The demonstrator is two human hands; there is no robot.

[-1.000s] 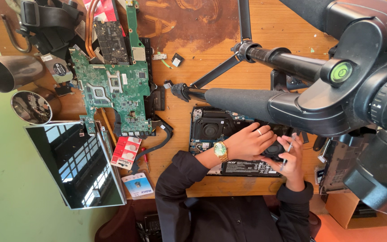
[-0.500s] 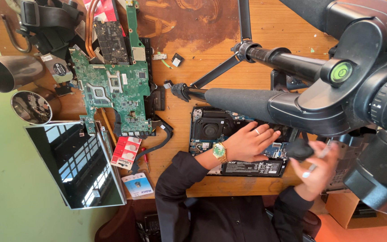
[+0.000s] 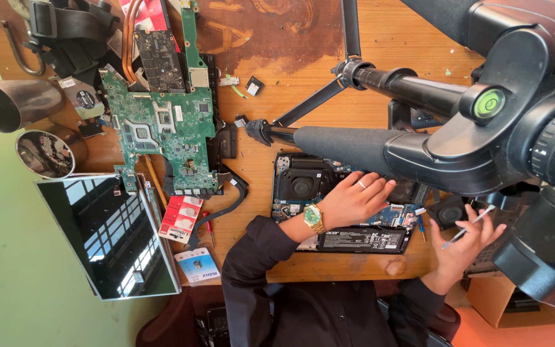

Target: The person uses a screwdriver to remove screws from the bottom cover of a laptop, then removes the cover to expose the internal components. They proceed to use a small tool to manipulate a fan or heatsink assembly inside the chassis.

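An opened laptop base [image 3: 303,186] with a black fan and a battery lies on the wooden table [image 3: 367,51]. My left hand [image 3: 354,200], with a gold watch on the wrist, rests flat on the laptop's inner parts, fingers spread. My right hand [image 3: 465,247] is off the laptop's right edge and grips a thin silver tool [image 3: 469,227]. A small black fan [image 3: 448,211] sits right by its fingers; whether the hand touches it I cannot tell.
A green motherboard [image 3: 162,128] lies at the left with a loose screen panel [image 3: 107,234] below it. Coin-cell packs [image 3: 181,217], a metal cup [image 3: 8,103] and a black tripod [image 3: 380,80] with a big camera [image 3: 534,122] crowd the table.
My right hand has left the laptop and swung out to the right, lifting the small black fan clear. My left hand has stayed on the laptop.
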